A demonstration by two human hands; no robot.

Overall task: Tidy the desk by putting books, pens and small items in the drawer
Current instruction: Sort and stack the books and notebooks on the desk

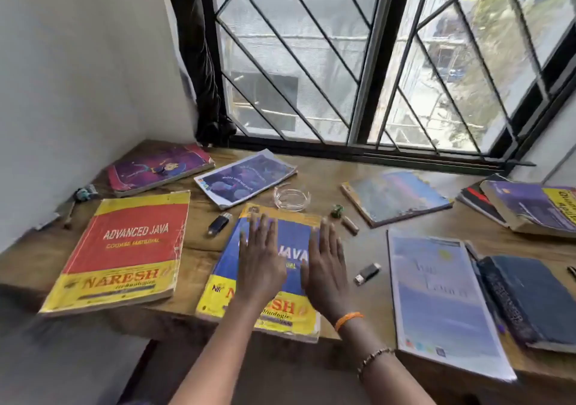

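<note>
**Both hands flat on the blue Java book, nothing put away yet**

The left hand (260, 259) and right hand (327, 267) lie side by side, palms down and fingers straight, on the cover of the blue Java book (265, 267) at the middle of the counter (367, 248). Neither hand grips anything; the fingers press or rest on the cover, though blur makes actual contact hard to confirm. The book's near edge overhangs the counter's front.

The tidying looks to be at its start. The red Advanced Java book (121, 248) lies to the left, a purple book (159, 167) and a thin booklet (246, 177) sit nearer the window, and more books spread to the right, including a pale booklet (442, 301) and a dark notebook (526, 298). Small items lie between them: a black USB stick (219, 223), a second USB stick (367, 273) and a glass ashtray (291, 198).

No drawer is in view, so where the things must go cannot be told. The next move likely calls for curling the fingers under the overhanging edge to lift the blue book, or sliding it toward the body, then finding and opening the drawer.
</note>
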